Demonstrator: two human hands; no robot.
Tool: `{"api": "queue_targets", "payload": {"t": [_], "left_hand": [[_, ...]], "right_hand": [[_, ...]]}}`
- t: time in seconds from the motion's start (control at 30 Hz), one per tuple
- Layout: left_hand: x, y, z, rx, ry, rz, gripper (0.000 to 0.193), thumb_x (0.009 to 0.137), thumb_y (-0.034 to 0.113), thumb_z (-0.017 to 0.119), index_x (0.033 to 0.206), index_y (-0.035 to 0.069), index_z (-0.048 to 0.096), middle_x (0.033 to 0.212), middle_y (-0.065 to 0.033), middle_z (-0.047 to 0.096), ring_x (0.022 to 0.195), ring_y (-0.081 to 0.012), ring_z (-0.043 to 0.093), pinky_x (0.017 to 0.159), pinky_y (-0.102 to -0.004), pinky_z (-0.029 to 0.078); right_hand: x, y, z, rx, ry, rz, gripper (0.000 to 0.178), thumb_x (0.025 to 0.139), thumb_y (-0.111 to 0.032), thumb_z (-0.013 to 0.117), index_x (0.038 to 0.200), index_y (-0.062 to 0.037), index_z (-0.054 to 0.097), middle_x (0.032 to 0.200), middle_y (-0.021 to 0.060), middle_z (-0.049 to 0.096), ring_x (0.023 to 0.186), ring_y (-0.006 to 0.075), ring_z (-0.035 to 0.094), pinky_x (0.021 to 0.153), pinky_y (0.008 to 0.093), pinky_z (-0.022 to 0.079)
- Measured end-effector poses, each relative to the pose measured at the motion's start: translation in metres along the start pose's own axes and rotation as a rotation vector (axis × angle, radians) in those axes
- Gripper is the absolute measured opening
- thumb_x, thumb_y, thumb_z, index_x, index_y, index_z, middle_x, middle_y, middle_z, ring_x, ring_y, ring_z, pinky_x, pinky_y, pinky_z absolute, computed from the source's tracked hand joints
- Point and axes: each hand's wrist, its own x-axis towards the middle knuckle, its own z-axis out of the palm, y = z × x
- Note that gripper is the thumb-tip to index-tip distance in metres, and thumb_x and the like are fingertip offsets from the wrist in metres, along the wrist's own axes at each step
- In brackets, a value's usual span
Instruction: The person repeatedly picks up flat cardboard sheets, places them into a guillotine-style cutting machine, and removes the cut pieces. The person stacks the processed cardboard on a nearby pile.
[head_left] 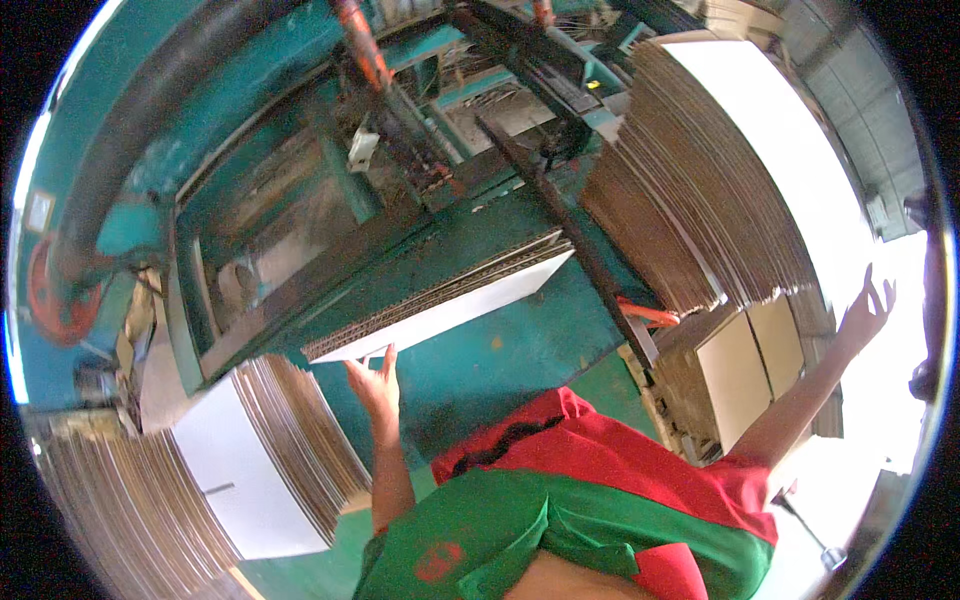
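Two bare hands were well apart: the left hand (375, 388), half open, had its fingers at the near-left edge of the short pile of white-faced corrugated boards (455, 318) on the green machine (500, 352), though whether it gripped them I could not tell. The right hand (866, 315), fingers spread and holding nothing visible, was near the tall stack of corrugated sheets (700, 200). The step in hand seemed to be handling the short pile, and the next move called for keeping its edges aligned.
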Motion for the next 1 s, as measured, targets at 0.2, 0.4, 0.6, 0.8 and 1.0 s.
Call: {"api": "queue_targets", "payload": {"t": [0.2, 0.4, 0.6, 0.8, 1.0], "left_hand": [[-0.003, 0.005, 0.003, -0.069, 0.015, 0.069, 0.077, 0.074, 0.021, 0.083, 0.133, -0.004, 0.039, 0.121, -0.0227, 0.057, 0.109, -0.0332, 0.06, 0.092, -0.0437, 0.051], [-0.017, -0.004, 0.009, -0.006, 0.027, 0.033, 0.072, 0.075, 0.017, 0.082, 0.133, -0.002, 0.045, 0.122, -0.0184, 0.059, 0.115, -0.0311, 0.057, 0.094, -0.0412, 0.047], [-0.016, -0.028, 0.027, 0.253, -0.058, -0.089, 0.072, 0.073, 0.037, 0.083, 0.118, -0.007, 0.05, 0.106, -0.0249, 0.061, 0.097, -0.0403, 0.059, 0.083, -0.0443, 0.047], [0.012, -0.005, 0.072, -0.104, -0.047, -0.305, 0.059, 0.077, 0.034, 0.08, 0.111, -0.004, 0.051, 0.1, -0.0209, 0.063, 0.088, -0.0322, 0.063, 0.075, -0.0435, 0.049], [0.047, 0.008, 0.12, -0.017, -0.234, -0.417, 0.069, 0.077, 0.046, 0.077, 0.113, -0.007, 0.049, 0.103, -0.0239, 0.066, 0.094, -0.0345, 0.066, 0.081, -0.0406, 0.051]], "right_hand": [[-0.206, -0.128, 0.077, 0.469, -0.582, -0.367, 0.038, 0.079, -0.005, 0.068, 0.116, -0.0047, 0.059, 0.116, 0.0112, 0.063, 0.102, 0.023, 0.062, 0.085, 0.0365, 0.049], [-0.304, -0.192, 0.255, 0.799, -1.059, -0.285, 0.076, 0.075, -0.019, 0.079, 0.139, -0.0033, 0.04, 0.132, 0.0182, 0.05, 0.123, 0.0323, 0.048, 0.104, 0.0435, 0.037], [-0.322, -0.193, 0.311, 0.7, -1.122, -0.478, 0.052, 0.078, -0.019, 0.077, 0.12, -0.0008, 0.052, 0.124, 0.018, 0.055, 0.116, 0.0289, 0.053, 0.099, 0.0432, 0.042], [-0.284, -0.214, 0.308, 0.907, -1.396, 0.401, 0.057, 0.08, -0.028, 0.077, 0.123, -0.0005, 0.052, 0.114, 0.0152, 0.06, 0.106, 0.026, 0.059, 0.087, 0.0405, 0.05], [-0.295, -0.224, 0.321, 1.303, -1.207, 1.256, 0.053, 0.087, -0.032, 0.07, 0.127, -0.0034, 0.049, 0.123, 0.0163, 0.054, 0.112, 0.0278, 0.056, 0.091, 0.0456, 0.051]]}}
